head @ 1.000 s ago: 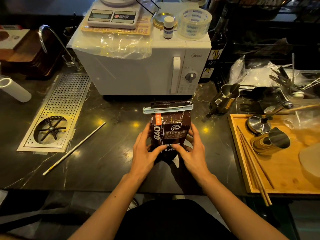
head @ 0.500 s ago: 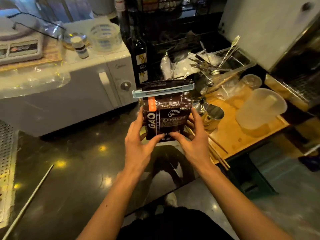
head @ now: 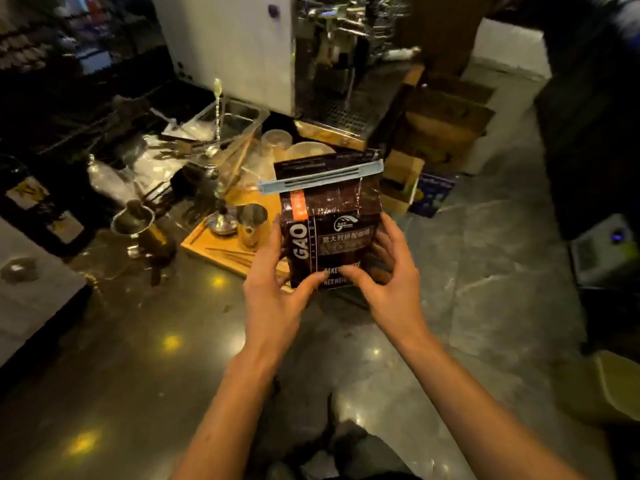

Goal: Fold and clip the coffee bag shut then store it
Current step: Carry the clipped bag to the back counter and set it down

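The coffee bag (head: 329,233) is held upright in the air, clear of the counter (head: 138,341), above the floor just off the counter's right edge. It is gripped low on its body by 2 hands: the left hand (head: 273,292) is wrapped around the left side with its thumb pressed across the front near the printed weight line, and the right hand (head: 391,282) mirrors it on the right side, thumb on the front and fingers curled behind. The low, 2-sided grip appears chosen so that the soft, heavy body is supported while the sealed top is left undisturbed. The bag is of glossy, dark brown foil, creased and boxy, with white lettering and an orange label strip. Its top is folded over flat and pinched along its whole width by a long, pale blue plastic clip (head: 322,176), a slim slotted bar set slightly tilted. Folding and clipping therefore look done; storing is judged to be the step in hand. Beyond the bag, at the counter's far right corner, a wooden tray (head: 221,251) carries 1 shiny, cylindrical steel cup (head: 251,226).
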Available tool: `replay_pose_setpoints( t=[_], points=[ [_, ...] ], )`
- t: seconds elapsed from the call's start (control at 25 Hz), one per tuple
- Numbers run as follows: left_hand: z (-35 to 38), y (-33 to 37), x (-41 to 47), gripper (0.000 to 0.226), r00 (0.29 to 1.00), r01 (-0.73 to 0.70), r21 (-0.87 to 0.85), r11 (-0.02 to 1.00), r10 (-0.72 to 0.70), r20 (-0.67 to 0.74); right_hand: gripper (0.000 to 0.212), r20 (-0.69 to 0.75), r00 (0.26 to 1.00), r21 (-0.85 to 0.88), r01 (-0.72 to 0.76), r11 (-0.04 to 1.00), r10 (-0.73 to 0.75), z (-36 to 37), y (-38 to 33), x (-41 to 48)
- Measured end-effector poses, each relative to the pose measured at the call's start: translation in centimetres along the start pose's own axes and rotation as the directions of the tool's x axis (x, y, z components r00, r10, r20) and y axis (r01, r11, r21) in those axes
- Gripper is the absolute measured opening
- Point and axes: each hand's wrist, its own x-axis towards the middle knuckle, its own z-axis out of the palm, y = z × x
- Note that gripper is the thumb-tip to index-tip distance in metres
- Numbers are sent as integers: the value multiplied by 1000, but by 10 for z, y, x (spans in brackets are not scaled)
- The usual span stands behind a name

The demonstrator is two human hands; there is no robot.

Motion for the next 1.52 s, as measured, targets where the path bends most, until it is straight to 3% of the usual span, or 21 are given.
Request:
replay_pose_setpoints(
  t=[0.4, 0.84, 1.52],
  points=[
    [246, 53, 32, 97, 900, -126, -29, 992, 126, 418, 87, -421, 906, 2, -49, 999, 45, -224, 55, 18],
    [561, 123, 70, 94, 758, -159, -164, 974, 226, 611, 84, -665, 746, -126, -67, 990, -34, -499, 119, 89],
    [952, 138, 287, 93, 536, -118, -312, 943, 325, 779, 83, -843, 535, -197, -210, 958, -56, -759, 243, 361]
  ],
)
